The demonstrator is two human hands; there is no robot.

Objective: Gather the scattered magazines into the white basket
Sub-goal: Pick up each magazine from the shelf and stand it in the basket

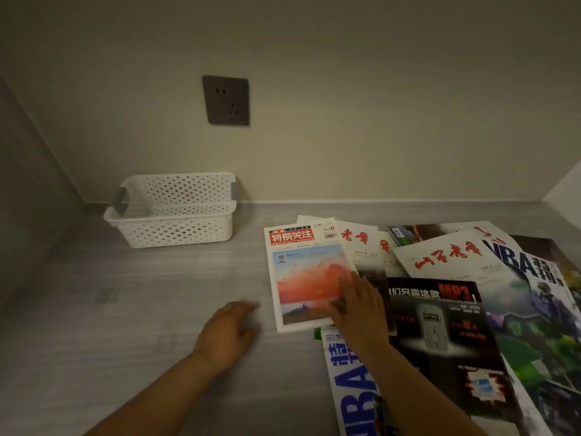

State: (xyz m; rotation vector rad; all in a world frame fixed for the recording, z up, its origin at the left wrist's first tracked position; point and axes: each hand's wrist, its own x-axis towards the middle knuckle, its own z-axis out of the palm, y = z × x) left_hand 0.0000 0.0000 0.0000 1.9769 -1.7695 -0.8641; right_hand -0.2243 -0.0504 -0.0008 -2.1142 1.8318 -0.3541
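Observation:
The white perforated basket [171, 212] stands at the back left against the wall, with nothing visible inside. Several magazines lie scattered on the right. On top at their left edge is a magazine with a red title box and an orange sunset cover [303, 272]. My right hand [358, 305] lies flat on that cover's lower right corner, fingers spread. My left hand [228, 330] hovers low over the bare surface just left of that magazine, fingers loosely curled and holding nothing. A black MP3 magazine [446, 338] and NBA magazines [349, 385] lie around my right arm.
The grey wood-grain surface [125, 309] runs between the basket and the pile. A dark wall socket [226, 100] sits above the basket. Walls close the space at the back and far left; white magazines with red script [446, 256] lie at the back of the pile.

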